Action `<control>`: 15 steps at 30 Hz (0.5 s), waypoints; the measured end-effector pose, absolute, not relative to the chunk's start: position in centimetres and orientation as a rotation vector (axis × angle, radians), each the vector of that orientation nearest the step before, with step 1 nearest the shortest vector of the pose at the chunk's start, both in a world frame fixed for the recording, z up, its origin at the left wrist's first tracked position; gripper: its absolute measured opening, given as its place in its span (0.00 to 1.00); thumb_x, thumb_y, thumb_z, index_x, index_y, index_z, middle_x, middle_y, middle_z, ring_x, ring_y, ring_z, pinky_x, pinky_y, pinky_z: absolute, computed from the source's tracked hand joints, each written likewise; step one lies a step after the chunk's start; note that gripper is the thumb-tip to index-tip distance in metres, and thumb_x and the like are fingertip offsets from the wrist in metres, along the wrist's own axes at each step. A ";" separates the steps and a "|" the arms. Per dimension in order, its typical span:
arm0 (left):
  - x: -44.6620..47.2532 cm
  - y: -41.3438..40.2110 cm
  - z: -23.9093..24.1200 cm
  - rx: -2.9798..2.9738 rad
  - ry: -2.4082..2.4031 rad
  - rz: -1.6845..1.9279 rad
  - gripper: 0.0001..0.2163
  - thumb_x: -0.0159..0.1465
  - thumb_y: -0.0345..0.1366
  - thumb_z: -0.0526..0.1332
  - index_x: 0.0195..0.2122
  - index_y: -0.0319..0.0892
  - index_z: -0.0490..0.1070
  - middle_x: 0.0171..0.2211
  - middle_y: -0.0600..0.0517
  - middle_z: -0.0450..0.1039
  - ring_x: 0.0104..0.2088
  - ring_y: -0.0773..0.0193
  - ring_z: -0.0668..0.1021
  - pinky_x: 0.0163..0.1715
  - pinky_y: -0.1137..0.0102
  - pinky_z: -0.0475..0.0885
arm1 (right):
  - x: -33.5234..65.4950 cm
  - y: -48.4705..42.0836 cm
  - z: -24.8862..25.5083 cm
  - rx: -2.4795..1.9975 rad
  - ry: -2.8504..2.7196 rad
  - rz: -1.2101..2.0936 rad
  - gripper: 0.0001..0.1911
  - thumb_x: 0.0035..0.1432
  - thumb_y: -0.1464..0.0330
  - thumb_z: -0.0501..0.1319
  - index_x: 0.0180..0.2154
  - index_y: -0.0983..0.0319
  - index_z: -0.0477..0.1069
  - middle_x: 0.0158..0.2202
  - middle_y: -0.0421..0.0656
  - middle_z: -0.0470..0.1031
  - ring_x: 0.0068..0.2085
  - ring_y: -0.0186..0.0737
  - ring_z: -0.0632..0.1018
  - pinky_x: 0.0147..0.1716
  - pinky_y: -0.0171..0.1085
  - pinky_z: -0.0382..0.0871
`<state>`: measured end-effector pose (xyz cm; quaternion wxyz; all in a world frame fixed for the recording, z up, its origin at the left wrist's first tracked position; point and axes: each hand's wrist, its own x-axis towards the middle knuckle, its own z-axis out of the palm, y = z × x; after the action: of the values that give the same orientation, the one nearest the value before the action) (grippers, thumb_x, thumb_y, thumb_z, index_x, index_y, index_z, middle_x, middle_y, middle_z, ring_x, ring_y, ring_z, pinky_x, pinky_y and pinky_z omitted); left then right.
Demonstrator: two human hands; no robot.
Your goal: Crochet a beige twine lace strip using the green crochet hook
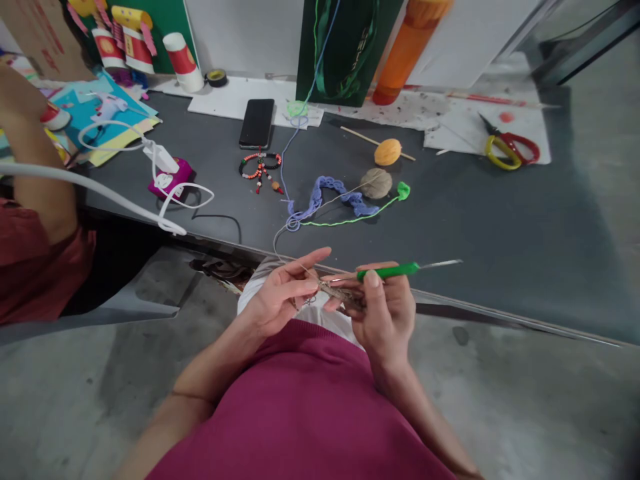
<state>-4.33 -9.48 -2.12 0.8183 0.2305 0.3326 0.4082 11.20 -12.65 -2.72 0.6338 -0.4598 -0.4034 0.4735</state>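
Note:
My right hand closes round a crochet hook with a green handle and a metal shaft at both ends. My left hand pinches a small piece of grey-brown crochet work, and the hook's left tip meets it at the fingertips. Its lower side is partly hidden by my fingers. A thin grey yarn runs from my left hand over the table edge to a grey-brown yarn ball. Beyond my hands lie a wavy purple crocheted strip and a green yarn strand.
Red-and-yellow scissors lie at the right. A phone, a beaded bracelet and a yellow yarn ball on a stick sit farther back. A purple power adapter with white cables is left. Another person's arm reaches in there.

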 end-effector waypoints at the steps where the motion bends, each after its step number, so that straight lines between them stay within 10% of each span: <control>1: -4.2 -9.5 -2.0 0.504 0.709 0.872 0.24 0.53 0.34 0.77 0.52 0.47 0.84 0.25 0.58 0.68 0.26 0.70 0.67 0.31 0.70 0.64 | 11.3 -12.5 -2.6 -1.050 -0.874 1.179 0.09 0.72 0.56 0.61 0.42 0.53 0.70 0.25 0.37 0.81 0.15 0.34 0.75 0.09 0.30 0.57; 15: -3.6 -10.0 -2.4 0.860 0.802 1.037 0.27 0.60 0.40 0.76 0.62 0.49 0.78 0.35 0.54 0.81 0.36 0.65 0.80 0.47 0.66 0.75 | 10.4 -11.8 -3.8 -0.933 -0.753 1.236 0.12 0.62 0.54 0.70 0.39 0.53 0.75 0.29 0.35 0.83 0.14 0.27 0.69 0.10 0.27 0.58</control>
<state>-3.60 -9.95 -2.44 0.7081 0.3872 0.3612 0.4671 10.41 -11.76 -3.84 0.6517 -0.4111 -0.3316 0.5444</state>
